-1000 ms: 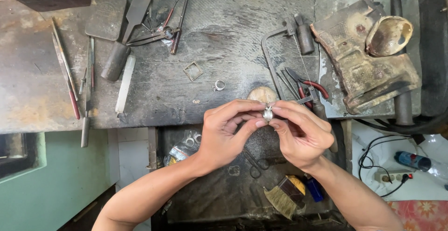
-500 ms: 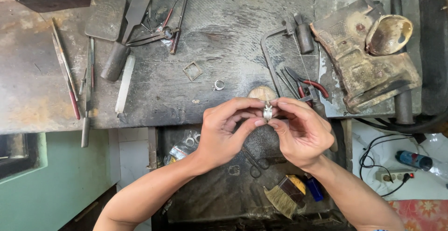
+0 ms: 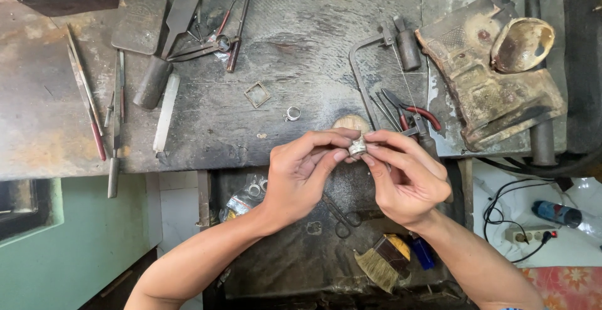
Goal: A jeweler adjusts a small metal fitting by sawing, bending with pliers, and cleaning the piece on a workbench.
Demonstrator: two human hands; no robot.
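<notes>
A dark, scarred workbench (image 3: 301, 53) fills the view, with a jeweller's saw (image 3: 376, 65) and red-handled pliers (image 3: 414, 110) just beyond the hands, a small brush (image 3: 382, 261) below them, and a square wire frame (image 3: 257, 94) and loose ring (image 3: 292, 113) above the left one. Left hand (image 3: 301, 175) and right hand (image 3: 407, 181) meet at the bench's front edge, fingertips pinched together on a small silver ring (image 3: 357, 146). It looks light, stiff and slippery, probably best gripped by its rim.
</notes>
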